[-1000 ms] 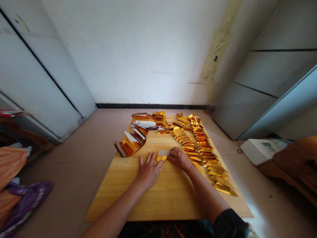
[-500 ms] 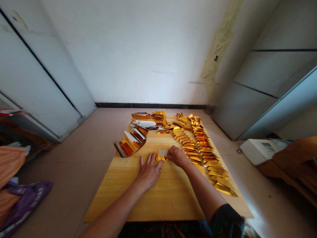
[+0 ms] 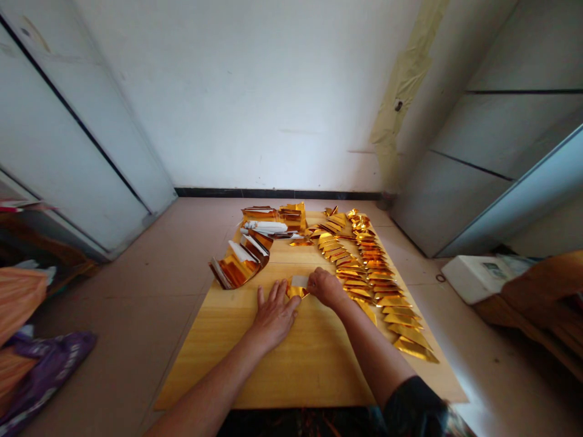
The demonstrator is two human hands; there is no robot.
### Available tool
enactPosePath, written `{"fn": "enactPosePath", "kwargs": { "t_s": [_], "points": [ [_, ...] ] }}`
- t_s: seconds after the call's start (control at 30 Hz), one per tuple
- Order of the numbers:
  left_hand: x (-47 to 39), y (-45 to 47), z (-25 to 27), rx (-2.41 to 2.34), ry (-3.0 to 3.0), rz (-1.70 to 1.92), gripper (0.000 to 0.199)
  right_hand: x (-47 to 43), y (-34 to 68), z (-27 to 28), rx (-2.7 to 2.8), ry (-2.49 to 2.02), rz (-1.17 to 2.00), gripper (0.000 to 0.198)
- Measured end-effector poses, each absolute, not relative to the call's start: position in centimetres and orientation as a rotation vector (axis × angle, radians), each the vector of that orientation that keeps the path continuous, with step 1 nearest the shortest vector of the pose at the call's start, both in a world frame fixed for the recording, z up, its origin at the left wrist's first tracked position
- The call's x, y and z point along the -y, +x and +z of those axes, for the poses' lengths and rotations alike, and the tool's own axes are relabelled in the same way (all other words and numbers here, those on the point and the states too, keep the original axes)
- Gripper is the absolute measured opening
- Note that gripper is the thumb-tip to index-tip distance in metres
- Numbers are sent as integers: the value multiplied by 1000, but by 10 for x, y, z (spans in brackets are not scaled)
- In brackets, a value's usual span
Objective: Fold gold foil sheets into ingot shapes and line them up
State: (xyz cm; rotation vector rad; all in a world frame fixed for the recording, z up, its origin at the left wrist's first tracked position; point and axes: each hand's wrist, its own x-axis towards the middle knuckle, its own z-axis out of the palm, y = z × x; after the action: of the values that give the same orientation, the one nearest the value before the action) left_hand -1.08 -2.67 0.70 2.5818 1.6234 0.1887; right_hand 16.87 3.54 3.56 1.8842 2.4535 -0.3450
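A small, partly folded piece of gold foil paper (image 3: 299, 281) lies on the wooden board, its pale back facing up at the top and gold showing below. My left hand (image 3: 275, 314) rests flat on the board with fingers spread, thumb and forefinger touching the paper's left and lower edges. At the paper's right edge, my right hand (image 3: 326, 286) is closed, its fingertips pinching the foil; the fingers are partly hidden. Just right of it run two rows of folded gold paper pieces (image 3: 378, 267), overlapping one another.
Bent stacks of gold foil sheets (image 3: 241, 261) lie at the board's left, with a white bundle (image 3: 266, 227) behind them. The wooden board (image 3: 200, 346) sits low over a tiled floor. Cabinets flank both sides, and a purple bag (image 3: 59, 364) is at far left.
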Motion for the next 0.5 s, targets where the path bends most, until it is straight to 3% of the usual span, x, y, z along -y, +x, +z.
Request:
{"fn": "enactPosePath", "kwargs": {
  "t_s": [0.17, 0.37, 0.5],
  "points": [
    [28, -11, 4, -1624, 2596, 191, 27, -34, 167, 37, -2444, 1887, -335, 19],
    [28, -12, -1, -1631, 2617, 211, 48, -33, 166, 38, -2424, 1903, -378, 19],
    [27, -13, 1, -1623, 2587, 192, 46, -33, 165, 38, -2418, 1911, -383, 17]
  ]
}}
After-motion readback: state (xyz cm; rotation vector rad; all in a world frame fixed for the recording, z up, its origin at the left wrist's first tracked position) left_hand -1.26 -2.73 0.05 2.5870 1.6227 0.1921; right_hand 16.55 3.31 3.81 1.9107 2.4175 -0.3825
